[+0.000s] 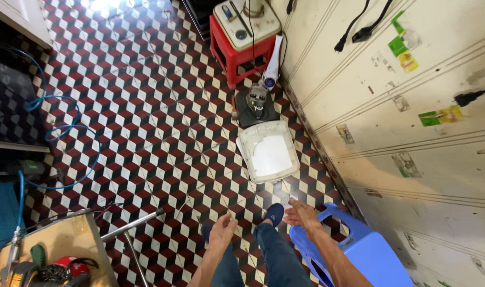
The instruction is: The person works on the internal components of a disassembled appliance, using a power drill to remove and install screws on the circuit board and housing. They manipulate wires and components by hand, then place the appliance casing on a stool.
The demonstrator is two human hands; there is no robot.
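Far left: blue cable (67, 130) loops over the patterned tile floor (146, 106), slack, prob. trailing from gear by the wooden box (61, 239) w/ tools at bottom left. Left hand (222, 229) hangs over the knee, fingers loosely curled, holding nothing. Centre, ahead of the feet: white plastic cover (268, 151) lies flat, open side up, just beside a dark motor unit (255, 106) (looks taken apart). Right hand (302, 214) is spread, empty, fingers resting at the blue plastic stool (354, 250) rim, seemingly for support. Red stool (237, 50) behind, by the wall.
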